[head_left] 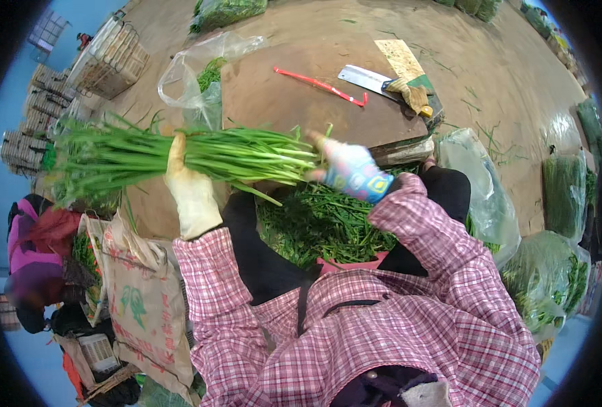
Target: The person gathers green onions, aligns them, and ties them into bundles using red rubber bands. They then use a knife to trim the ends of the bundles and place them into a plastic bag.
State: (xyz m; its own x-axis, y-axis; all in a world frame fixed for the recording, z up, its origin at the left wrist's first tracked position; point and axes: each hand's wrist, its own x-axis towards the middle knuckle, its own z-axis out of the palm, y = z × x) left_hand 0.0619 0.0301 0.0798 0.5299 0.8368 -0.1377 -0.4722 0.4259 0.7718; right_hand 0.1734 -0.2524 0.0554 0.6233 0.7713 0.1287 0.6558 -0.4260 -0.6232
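Note:
My left hand (191, 183), in a cream glove, is wrapped round the middle of a large bunch of chives (240, 152). The bunch lies level, with loose leafy tips to the left and paler stalk ends to the right. At those ends is my right hand (352, 169), in a blue-and-white patterned glove and blurred by motion. Its thumb and fingers are apart; whether they touch the stalks is hard to make out. Below the bunch, between my knees, a heap of loose greens (321, 227) fills a pink tub (355, 264).
Ahead, a low brown board (267, 91) bears a red strap (320, 86) and a wide-bladed knife (369, 80). Plastic bags of greens (545, 278) stand to the right. At left are a printed sack (145, 298), stacked crates (114, 57) and another person (40, 254).

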